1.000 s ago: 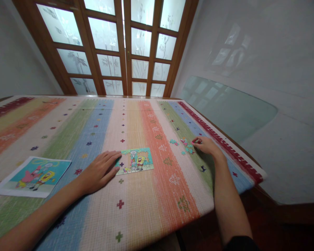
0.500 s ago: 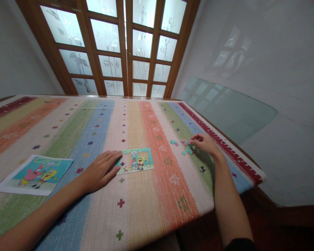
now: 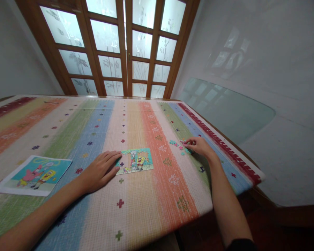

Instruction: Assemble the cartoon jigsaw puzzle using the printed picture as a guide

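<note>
A partly assembled jigsaw puzzle (image 3: 140, 163) with cartoon characters lies flat near the middle of the table, and the tablecloth shows through a gap at its left. My left hand (image 3: 101, 171) rests flat at the puzzle's left edge, its fingers stretched out over that border and holding nothing. To the right is a small heap of loose puzzle pieces (image 3: 182, 153), turquoise and pink. Over this heap my right hand (image 3: 199, 145) has its thumb and forefinger pinched together. A pinkish puzzle piece (image 3: 184, 144) shows at the fingertips, partly hidden.
A printed sheet (image 3: 32, 174) with a cartoon picture lies on the left of the table. The striped tablecloth (image 3: 99, 216) covers the table. Behind it stand wooden doors with frosted panes (image 3: 110, 66); a glossy pale wall (image 3: 290, 87) is at the right.
My right hand has shifted left across the loose pieces, with its fingers pinched. My left hand and the puzzle stay where they were.
</note>
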A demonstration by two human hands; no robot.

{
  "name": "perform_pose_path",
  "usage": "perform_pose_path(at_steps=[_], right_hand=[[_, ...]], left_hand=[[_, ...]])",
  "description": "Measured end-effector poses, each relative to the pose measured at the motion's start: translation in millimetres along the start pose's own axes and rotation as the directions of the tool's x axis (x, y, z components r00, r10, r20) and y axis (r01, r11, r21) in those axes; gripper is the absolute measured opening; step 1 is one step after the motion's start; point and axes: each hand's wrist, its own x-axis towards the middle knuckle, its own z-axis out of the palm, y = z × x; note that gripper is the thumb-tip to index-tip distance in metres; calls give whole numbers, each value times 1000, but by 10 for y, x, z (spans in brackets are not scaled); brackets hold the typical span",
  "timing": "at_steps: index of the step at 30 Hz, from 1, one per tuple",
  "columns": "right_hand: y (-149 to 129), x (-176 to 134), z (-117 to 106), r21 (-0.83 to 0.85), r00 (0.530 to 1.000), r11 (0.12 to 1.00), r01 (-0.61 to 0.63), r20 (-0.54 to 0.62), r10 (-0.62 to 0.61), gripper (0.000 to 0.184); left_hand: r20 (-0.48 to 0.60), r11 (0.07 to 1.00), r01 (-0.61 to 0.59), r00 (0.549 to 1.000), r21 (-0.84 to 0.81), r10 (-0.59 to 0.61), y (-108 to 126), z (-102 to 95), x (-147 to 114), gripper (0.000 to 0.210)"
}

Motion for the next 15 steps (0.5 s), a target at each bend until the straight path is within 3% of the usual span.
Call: perform_pose_path(at_steps=[6, 15], right_hand=[[49, -20, -16, -21, 999, 999, 43, 2, -43, 16], [159, -20, -54, -108, 999, 993, -44, -31, 41, 22]], left_hand=[[-4, 1000, -7, 1000, 1, 7, -7, -2, -3, 41], [-5, 1000, -1, 1000, -7, 1, 1, -1, 8, 42]])
